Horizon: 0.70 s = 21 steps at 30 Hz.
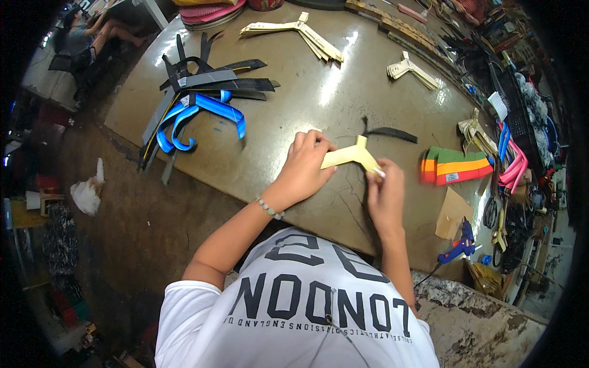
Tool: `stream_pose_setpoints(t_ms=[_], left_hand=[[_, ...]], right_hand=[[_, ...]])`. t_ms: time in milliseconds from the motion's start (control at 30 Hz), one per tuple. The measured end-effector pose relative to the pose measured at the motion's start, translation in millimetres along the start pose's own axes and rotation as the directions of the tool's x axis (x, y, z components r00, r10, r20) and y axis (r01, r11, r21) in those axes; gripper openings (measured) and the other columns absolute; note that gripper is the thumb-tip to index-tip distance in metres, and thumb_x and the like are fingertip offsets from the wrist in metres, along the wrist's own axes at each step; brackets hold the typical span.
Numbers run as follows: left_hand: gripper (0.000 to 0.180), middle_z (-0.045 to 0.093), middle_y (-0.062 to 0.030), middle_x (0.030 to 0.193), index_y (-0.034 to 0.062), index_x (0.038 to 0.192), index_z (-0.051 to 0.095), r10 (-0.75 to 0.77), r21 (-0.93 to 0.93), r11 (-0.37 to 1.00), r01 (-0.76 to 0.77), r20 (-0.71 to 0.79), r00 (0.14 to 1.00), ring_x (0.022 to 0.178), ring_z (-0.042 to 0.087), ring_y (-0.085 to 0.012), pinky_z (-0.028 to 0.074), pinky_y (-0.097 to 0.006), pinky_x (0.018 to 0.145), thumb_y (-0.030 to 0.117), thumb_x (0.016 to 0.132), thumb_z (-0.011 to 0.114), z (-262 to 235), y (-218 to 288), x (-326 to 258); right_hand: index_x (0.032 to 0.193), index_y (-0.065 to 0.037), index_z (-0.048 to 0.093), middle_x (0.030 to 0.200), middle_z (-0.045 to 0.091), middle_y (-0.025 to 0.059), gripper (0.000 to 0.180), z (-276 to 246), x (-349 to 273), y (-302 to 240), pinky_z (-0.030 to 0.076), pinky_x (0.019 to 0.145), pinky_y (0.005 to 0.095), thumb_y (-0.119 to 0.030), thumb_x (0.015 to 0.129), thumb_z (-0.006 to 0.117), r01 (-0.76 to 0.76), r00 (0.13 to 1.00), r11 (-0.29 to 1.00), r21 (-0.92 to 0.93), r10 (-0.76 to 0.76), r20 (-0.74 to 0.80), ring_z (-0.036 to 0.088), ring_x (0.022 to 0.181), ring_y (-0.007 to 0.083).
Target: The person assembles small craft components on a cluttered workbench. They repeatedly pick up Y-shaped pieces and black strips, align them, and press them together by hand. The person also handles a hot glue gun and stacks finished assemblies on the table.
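Note:
A flat, pale yellow Y-shaped piece [347, 154] lies at the near side of the table, its short stub pointing away from me. My left hand [302, 170] is closed on its left arm, with the thumb and fingers at the end. My right hand [386, 195] pinches the end of the right arm, where a small whitish tip shows by the fingers; I cannot tell what that is. Just beyond the piece is a short black strap [392, 132]. Thin dark threads [353, 196] lie on the table between my hands.
Black, grey and blue straps [202, 101] are heaped at the left edge. Stacks of cream Y-shaped pieces [300, 32] lie at the back. To the right are green, yellow and red striped bands [457, 165], a brown card [454, 213] and a blue glue gun [460, 243].

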<state>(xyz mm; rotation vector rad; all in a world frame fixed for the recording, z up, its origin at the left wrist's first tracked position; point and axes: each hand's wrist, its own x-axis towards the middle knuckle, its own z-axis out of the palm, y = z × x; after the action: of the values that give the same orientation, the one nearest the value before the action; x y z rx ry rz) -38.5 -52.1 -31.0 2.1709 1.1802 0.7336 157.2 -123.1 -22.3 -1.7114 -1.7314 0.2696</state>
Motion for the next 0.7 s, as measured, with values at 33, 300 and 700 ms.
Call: stream_pose_setpoints(t_ms=[33,300,700], left_hand=[[0.034,0.051,-0.0127,0.118,0.0051,0.111,0.061,0.008,0.016,1.0,-0.008,0.016,1.0,0.114,0.044,-0.0344,0.04,-0.041,0.095,0.014,0.08,0.071,3,2,4],[0.034,0.06,-0.0139,0.104,0.0054,0.109,0.056,0.248,-0.232,0.945,-0.232,0.044,0.968,0.101,0.055,-0.0338,0.043,-0.041,0.091,-0.005,0.076,0.059,29,9,30],[0.045,0.066,-0.0187,0.098,0.003,0.111,0.066,0.352,-0.112,0.934,-0.34,0.12,0.928,0.095,0.062,-0.0366,0.049,-0.042,0.085,-0.013,0.07,0.057,-28,36,50]], right_hand=[[0.098,0.003,0.052,0.105,0.059,0.0213,0.016,-7,-4,3,0.046,0.082,0.0409,0.0,0.086,0.062,-0.096,0.995,0.995,0.032,0.096,0.005,0.056,0.094,0.037],[0.089,0.001,0.05,0.092,0.063,0.0141,0.012,-12,-31,17,0.047,0.068,0.0313,-0.001,0.09,0.062,-0.161,0.977,0.977,0.14,0.178,-0.12,0.057,0.073,0.0231],[0.103,0.001,0.056,0.095,0.065,0.0144,0.025,-2,-4,-3,0.05,0.069,0.0306,-0.006,0.084,0.071,-0.123,0.984,0.96,0.252,0.152,-0.098,0.062,0.075,0.0211]])
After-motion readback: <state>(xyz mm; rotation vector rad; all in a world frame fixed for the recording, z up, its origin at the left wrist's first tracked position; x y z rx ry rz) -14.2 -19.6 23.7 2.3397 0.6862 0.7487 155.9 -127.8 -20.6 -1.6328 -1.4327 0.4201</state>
